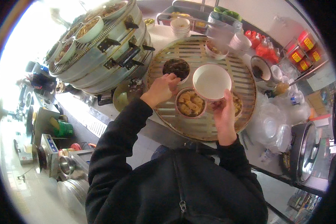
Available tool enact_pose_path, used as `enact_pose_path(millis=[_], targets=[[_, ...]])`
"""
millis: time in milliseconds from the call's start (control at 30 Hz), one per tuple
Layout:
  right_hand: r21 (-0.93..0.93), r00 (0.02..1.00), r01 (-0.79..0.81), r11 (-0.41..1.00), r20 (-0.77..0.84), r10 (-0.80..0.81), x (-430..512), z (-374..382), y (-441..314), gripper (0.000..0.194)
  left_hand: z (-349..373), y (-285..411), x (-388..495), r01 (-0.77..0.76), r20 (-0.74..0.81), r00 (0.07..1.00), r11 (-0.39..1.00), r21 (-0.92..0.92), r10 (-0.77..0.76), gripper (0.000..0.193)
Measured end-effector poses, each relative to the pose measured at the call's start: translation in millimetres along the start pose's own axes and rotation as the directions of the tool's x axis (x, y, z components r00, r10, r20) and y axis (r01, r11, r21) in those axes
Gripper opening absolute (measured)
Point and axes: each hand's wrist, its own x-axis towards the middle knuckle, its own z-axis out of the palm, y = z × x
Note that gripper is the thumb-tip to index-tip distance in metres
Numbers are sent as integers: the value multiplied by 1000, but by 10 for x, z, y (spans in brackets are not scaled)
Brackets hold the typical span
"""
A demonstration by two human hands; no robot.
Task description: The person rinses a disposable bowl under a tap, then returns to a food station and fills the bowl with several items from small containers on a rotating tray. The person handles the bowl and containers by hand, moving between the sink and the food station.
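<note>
In my right hand (224, 120) is a white bowl (212, 81) with a thin red rim, its inside bare and facing up. My left hand (163, 89) reaches to the near edge of a bowl of dark, shredded food (175, 68); the curled fingers hide whether they pinch the rim or the food. Just below stands a bowl of yellowish-brown chunks (191, 102). Another filled bowl (237, 104) is partly covered by my right hand. Farther back, a bowl of reddish-brown food (216, 50) sits on the same round slatted bamboo steamer tray (193, 131).
Tall stacked metal steamers (100, 75) carry several filled bowls at the left. Stacked white bowls (180, 27) stand behind the tray. Plastic-wrapped containers (271, 126) and a lidded pot (306, 152) occupy the right counter. A plate with scraps (123, 96) lies beside the steamers.
</note>
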Motion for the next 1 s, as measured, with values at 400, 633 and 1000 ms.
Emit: enact_pose_path(millis=[400, 633, 1000], targets=[[-18, 999, -38, 999, -32, 38, -111, 101, -43, 44, -405, 381, 113, 539, 158, 828, 686, -489, -538, 22], [-138, 947, -233, 963, 193, 256, -168, 387, 97, 43, -517, 792, -159, 567, 596, 714, -194, -800, -368, 37], [-525, 960, 83, 847, 270, 73, 2253, -221, -1404, 28, -962, 694, -905, 220, 330, 604, -246, -944, -726, 56]])
